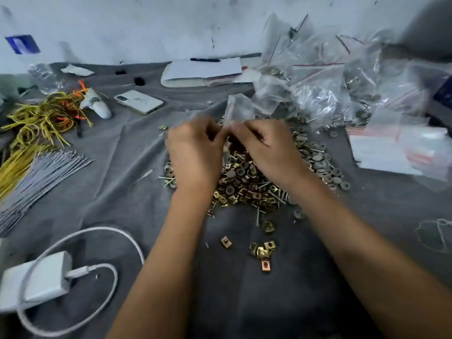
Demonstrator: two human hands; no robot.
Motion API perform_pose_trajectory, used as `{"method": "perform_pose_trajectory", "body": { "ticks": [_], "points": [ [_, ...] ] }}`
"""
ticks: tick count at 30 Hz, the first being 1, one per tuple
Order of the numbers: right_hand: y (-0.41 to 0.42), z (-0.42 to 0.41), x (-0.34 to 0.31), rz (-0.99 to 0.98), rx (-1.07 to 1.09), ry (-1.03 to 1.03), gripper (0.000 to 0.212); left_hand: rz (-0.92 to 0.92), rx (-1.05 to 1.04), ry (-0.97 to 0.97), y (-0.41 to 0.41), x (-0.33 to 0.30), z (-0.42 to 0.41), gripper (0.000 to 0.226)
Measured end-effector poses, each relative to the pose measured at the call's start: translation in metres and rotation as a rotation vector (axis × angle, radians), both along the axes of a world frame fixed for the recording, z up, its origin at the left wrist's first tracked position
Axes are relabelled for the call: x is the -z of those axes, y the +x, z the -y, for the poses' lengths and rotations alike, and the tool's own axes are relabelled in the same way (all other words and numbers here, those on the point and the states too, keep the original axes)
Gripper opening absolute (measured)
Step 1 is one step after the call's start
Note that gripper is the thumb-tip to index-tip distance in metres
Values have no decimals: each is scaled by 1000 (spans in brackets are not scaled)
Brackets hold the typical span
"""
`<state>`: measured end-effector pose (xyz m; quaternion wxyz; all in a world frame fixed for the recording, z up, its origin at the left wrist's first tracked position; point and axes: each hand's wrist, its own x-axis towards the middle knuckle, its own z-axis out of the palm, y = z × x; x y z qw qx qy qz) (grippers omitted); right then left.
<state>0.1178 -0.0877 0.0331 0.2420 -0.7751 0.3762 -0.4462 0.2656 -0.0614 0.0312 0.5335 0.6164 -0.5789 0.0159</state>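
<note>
Both my hands meet over a heap of small hardware on a grey cloth: brass-coloured clip nuts, grey round caps and screws. My left hand and my right hand each pinch an edge of a small clear plastic bag, which stands up between the fingertips. What the bag holds is too blurred to tell. A few loose clip nuts lie nearer to me, apart from the heap.
A pile of filled clear zip bags is at the back right, flat empty bags at the right. Yellow and orange ties and grey ties lie left. A white charger with cable, a phone, a notepad with pen.
</note>
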Motion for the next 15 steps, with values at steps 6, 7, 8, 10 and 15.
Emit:
{"method": "perform_pose_trajectory", "body": {
  "ticks": [6, 7, 8, 10, 15],
  "points": [
    [-23, 12, 22, 136, 151, 133, 37, 293, 159, 0, -23, 18, 4, 19],
    [-25, 14, 23, 168, 146, 181, 30, 302, 166, 13, -26, 22, 3, 19],
    [-27, 17, 24, 219, 126, 251, 24, 303, 173, 31, -28, 26, 2, 20],
    [-32, 21, 25, 331, 67, 408, 26, 274, 199, 58, -27, 32, 2, 24],
    [-39, 27, 27, 469, -32, 545, 22, 195, 254, 23, -26, 36, 5, 22]
  ]
}}
